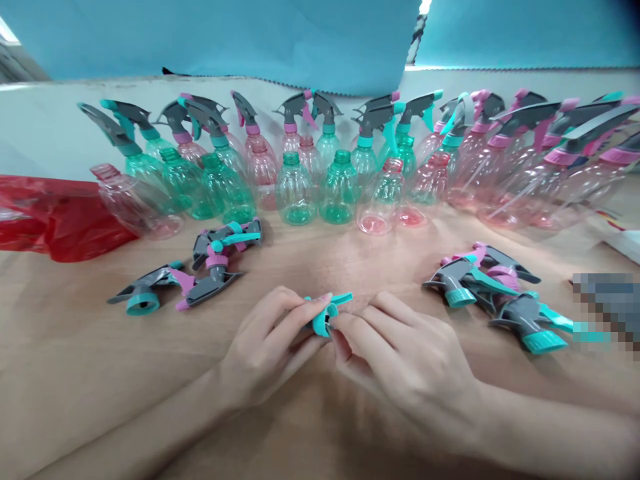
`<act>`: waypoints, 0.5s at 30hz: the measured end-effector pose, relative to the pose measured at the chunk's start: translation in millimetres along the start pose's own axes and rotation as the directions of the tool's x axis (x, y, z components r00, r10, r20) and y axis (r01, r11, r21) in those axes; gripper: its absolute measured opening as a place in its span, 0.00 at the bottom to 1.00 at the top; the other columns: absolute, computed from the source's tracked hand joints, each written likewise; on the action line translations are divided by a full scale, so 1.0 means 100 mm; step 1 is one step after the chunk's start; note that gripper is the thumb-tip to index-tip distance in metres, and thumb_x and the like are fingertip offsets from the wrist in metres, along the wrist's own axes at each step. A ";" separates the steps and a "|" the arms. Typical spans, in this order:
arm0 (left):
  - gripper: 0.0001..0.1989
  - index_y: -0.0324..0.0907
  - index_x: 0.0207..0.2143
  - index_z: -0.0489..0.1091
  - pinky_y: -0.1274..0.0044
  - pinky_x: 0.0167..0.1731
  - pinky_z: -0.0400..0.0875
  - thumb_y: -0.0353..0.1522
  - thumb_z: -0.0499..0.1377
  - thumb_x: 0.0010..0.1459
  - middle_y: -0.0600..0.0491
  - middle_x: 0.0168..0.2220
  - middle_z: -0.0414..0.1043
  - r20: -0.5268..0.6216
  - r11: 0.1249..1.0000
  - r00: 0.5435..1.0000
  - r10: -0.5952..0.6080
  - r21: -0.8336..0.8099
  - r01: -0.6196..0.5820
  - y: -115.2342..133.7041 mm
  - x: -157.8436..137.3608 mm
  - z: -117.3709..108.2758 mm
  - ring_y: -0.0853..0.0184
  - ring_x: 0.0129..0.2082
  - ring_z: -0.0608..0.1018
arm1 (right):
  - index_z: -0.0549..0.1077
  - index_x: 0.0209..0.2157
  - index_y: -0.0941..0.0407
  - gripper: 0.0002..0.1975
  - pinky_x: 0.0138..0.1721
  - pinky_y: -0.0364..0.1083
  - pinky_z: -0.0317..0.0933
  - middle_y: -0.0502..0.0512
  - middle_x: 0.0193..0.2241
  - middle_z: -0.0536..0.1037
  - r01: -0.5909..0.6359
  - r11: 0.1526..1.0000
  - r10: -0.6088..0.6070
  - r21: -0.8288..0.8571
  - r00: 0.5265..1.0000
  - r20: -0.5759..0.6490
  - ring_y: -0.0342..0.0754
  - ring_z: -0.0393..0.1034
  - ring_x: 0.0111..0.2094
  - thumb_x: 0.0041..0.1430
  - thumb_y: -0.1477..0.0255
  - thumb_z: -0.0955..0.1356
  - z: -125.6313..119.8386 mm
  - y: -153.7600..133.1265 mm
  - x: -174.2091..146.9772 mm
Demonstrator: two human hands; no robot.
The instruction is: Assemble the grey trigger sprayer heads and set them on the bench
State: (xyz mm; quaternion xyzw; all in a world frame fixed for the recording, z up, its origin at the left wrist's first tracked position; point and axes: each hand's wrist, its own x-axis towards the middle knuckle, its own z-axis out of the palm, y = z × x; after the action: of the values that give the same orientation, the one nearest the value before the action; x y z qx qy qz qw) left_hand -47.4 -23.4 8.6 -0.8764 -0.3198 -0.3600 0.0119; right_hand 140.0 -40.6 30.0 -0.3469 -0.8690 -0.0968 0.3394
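Observation:
Close to me, above the tabletop, my left hand (267,343) is closed on a trigger spray head (319,324) with a turquoise collar and trigger. The collar's open end faces right, with a dark inside. Against that opening, the fingertips of my right hand (413,363) are pinched together; what they grip, if anything, is hidden. Loose grey spray heads with pink or turquoise parts lie on both sides: a turquoise-collared spray head (145,297) among those at left, and another spray head (530,320) among those at right.
Behind my hands stand rows of clear green and pink bottles. Several, like the green bottle (340,190), are uncapped; others carry spray heads. A red plastic bag (65,217) lies at left. A low white wall (45,127) backs the wooden table (75,373).

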 end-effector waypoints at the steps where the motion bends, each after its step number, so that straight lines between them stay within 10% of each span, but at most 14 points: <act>1: 0.15 0.39 0.50 0.63 0.76 0.31 0.73 0.29 0.56 0.60 0.51 0.34 0.66 0.005 1.000 1.000 -0.002 0.003 0.002 0.00 0.00 0.00 0.68 0.32 0.72 | 0.77 0.28 0.64 0.09 0.25 0.47 0.60 0.56 0.21 0.74 0.002 1.000 -0.002 0.005 1.000 0.000 0.49 0.64 0.24 0.55 0.80 0.64 0.00 0.00 0.00; 9: 0.12 0.38 0.47 0.66 0.80 0.30 0.71 0.28 0.56 0.59 0.53 0.32 0.64 -0.039 0.997 0.996 -0.076 -0.020 0.075 0.05 0.05 -0.01 0.72 0.30 0.71 | 0.75 0.23 0.62 0.11 0.23 0.46 0.58 0.53 0.17 0.70 0.014 1.000 -0.015 -0.014 1.000 -0.017 0.46 0.62 0.21 0.55 0.82 0.63 -0.04 0.03 0.03; 15: 0.15 0.42 0.46 0.67 0.80 0.29 0.72 0.28 0.61 0.55 0.54 0.34 0.66 -0.005 0.979 0.986 -0.169 -0.113 0.167 0.10 0.00 0.00 0.70 0.31 0.72 | 0.74 0.26 0.60 0.07 0.24 0.42 0.58 0.51 0.19 0.73 -0.212 0.970 0.212 0.117 0.977 0.014 0.42 0.64 0.22 0.56 0.77 0.66 -0.17 0.24 0.18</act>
State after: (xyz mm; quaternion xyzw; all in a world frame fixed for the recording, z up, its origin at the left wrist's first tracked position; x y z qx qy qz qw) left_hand -41.8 -31.4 10.3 -0.8429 -0.3719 -0.3833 -0.0653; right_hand 155.5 -20.6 53.0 -0.4172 -0.8315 -0.0083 0.3668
